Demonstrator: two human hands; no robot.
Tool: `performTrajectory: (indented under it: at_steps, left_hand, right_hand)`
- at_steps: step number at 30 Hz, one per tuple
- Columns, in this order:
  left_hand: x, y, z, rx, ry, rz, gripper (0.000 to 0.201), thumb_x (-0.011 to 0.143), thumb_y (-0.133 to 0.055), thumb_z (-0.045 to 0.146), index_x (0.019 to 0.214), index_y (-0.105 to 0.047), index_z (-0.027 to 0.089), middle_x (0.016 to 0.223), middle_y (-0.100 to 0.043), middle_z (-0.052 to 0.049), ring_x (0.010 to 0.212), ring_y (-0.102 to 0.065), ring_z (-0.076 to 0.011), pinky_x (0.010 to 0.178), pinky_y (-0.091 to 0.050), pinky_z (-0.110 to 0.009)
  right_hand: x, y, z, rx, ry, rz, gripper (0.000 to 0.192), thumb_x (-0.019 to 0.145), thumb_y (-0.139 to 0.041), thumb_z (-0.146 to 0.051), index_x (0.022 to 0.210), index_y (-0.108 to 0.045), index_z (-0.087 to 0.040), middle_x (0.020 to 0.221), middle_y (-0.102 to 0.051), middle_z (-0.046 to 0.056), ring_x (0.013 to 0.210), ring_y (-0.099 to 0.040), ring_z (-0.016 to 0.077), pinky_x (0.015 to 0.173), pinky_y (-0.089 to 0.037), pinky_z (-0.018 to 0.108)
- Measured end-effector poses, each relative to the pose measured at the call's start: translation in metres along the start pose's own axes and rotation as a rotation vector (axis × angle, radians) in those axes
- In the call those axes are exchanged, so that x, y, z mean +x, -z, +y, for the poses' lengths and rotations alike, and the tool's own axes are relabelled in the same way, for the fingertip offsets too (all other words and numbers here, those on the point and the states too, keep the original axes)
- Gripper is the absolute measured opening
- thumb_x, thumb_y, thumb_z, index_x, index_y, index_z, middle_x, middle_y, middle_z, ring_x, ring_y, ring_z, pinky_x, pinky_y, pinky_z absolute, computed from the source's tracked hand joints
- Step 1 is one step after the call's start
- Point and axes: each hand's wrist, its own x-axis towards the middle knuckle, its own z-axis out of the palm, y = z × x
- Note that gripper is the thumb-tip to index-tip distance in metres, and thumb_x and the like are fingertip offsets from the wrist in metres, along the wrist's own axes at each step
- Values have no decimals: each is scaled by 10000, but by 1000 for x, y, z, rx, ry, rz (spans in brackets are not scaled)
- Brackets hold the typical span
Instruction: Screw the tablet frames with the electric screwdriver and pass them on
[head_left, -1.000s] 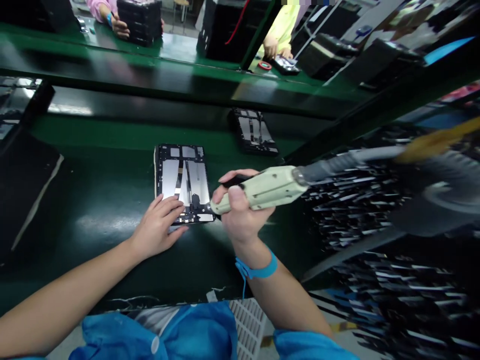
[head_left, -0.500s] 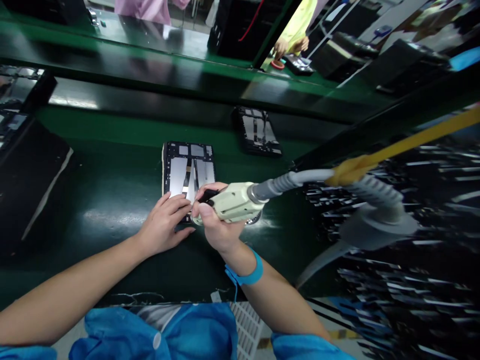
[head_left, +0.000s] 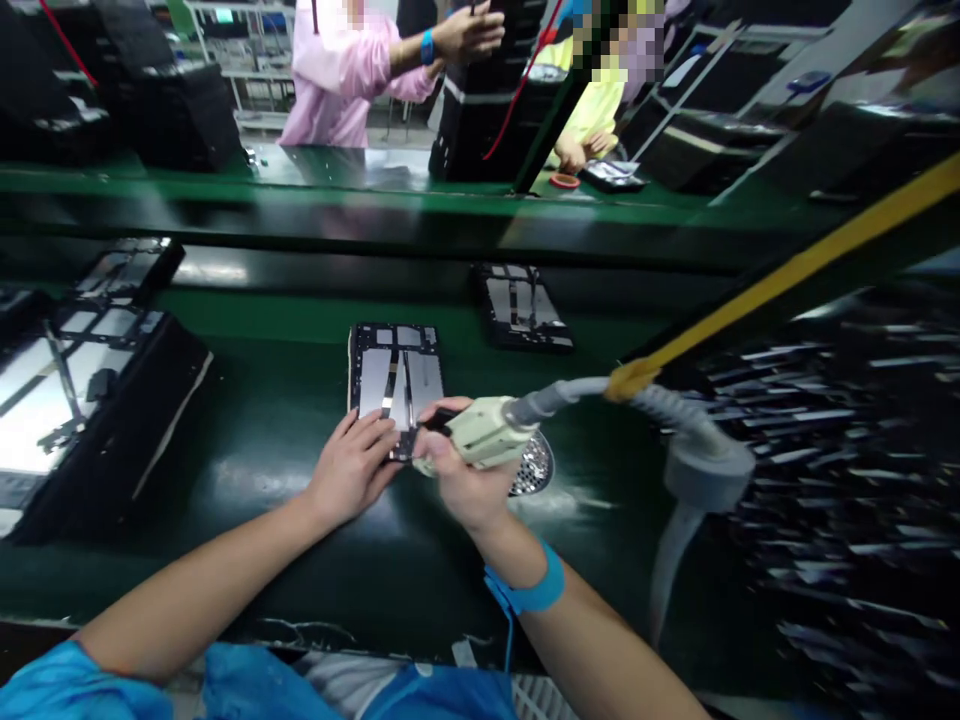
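My right hand (head_left: pixel 469 480) is closed around a pale green electric screwdriver (head_left: pixel 491 432), whose cord leads off to the right. The driver's tip is hidden behind my fingers at the near right corner of a dark tablet frame (head_left: pixel 375 370). This frame, with silver plates and a ribbon cable showing, lies on the green bench. My left hand (head_left: pixel 356 465) is open, fingers stretched over the frame's near left part and apparently touching it. Beside the right hand, a round dish of small shiny pieces (head_left: pixel 534 465) is partly covered by the screwdriver.
Another tablet frame (head_left: pixel 525 310) lies farther back. A tall dark stack of frames (head_left: pixel 112 400) stands at left, and many thin dark parts (head_left: pixel 840 500) fill the right. A yellow strap (head_left: pixel 720 320) holds the cord. Across the bench stand a person in pink (head_left: pixel 334 80) and one in yellow (head_left: pixel 596 115).
The camera view has tilted up and shifted left, bringing more of the left stack and the far co-worker into sight. The screwdriver stays in my right hand at the frame's near end.
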Motion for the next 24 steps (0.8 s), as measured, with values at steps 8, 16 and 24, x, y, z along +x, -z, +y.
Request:
performTrajectory:
  at_steps: [8,16,24]
  left_hand:
    - [105,16,-113,223,278,63,376,948,-638,304,1300,-663,175,1383,-618,-185,1392,-490,-369,1209,-305,-595]
    - [193,-37,-70,100,457,-60,409,979,-588,451,1248,-698,163,1299,-652,-161,1254,-599,-321,1104,-455,-437]
    - [310,-108,-25,-215,766,-127,384,987,-651,416,1268,-625,156,1259,-646,-110,1092,-661,-243,929,-577,-450]
  right_hand:
    - [22,78,-20,-162,80,271,184,854,-747,-259,1006,-661,-201,826,-690,0,558,-641,129,575,-568,295]
    - [6,120,-17,-329,70,320,191,821,-764,-282,978,-696,-198,871,-755,48,716,-729,201,698,-631,352]
    - [1,122,-25,-489,203,245,144,827,-746,-258,956,-691,-221,861,-756,41,757,-743,212,681,-636,309]
